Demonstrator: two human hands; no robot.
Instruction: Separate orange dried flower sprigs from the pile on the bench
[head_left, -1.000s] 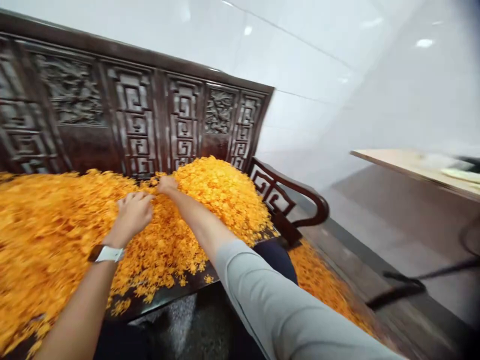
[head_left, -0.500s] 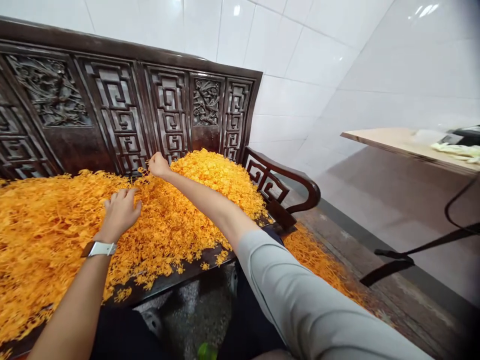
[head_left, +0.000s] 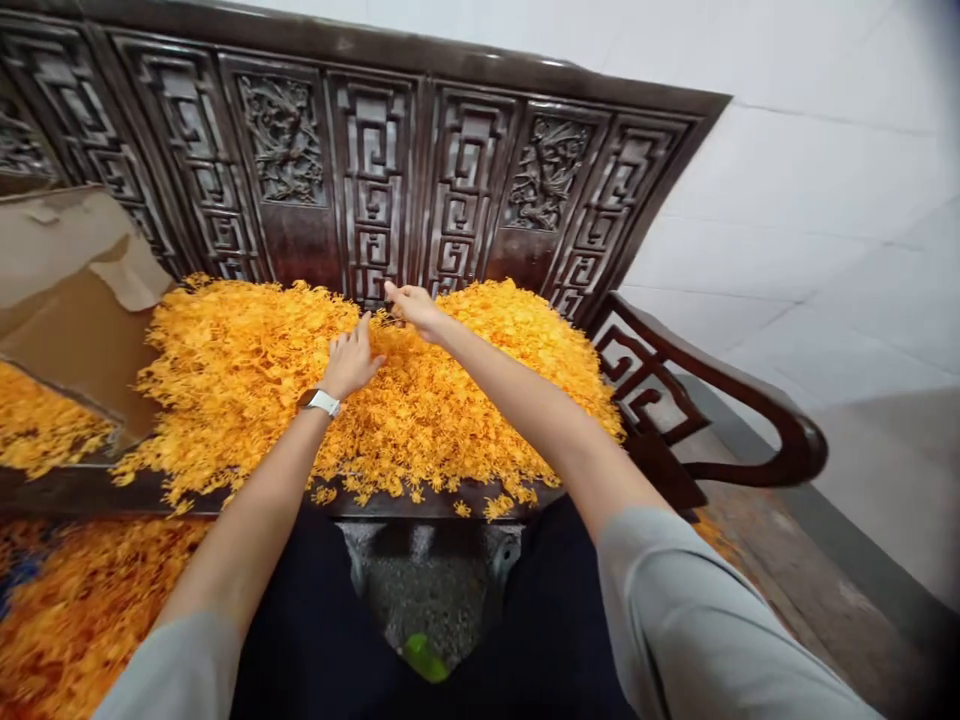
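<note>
A big heap of small orange plastic flower pieces (head_left: 247,370) covers the seat of a dark carved wooden bench (head_left: 375,170). My left hand (head_left: 351,360), a white watch on its wrist, lies on the heap near its middle with the fingers partly spread. My right hand (head_left: 412,305) reaches a little farther back, close to the bench's backrest, its fingers pinched on a few orange pieces at the top of the heap. The two hands are almost touching.
An open cardboard box (head_left: 67,300) with more orange pieces stands on the seat at the left. More orange pieces (head_left: 75,610) lie on the floor at lower left. The bench's curved armrest (head_left: 720,400) is at the right, white tiled wall behind.
The view has swung left and down, so the box now shows. My left hand moved up and right toward my right hand; both stay on the heap.
</note>
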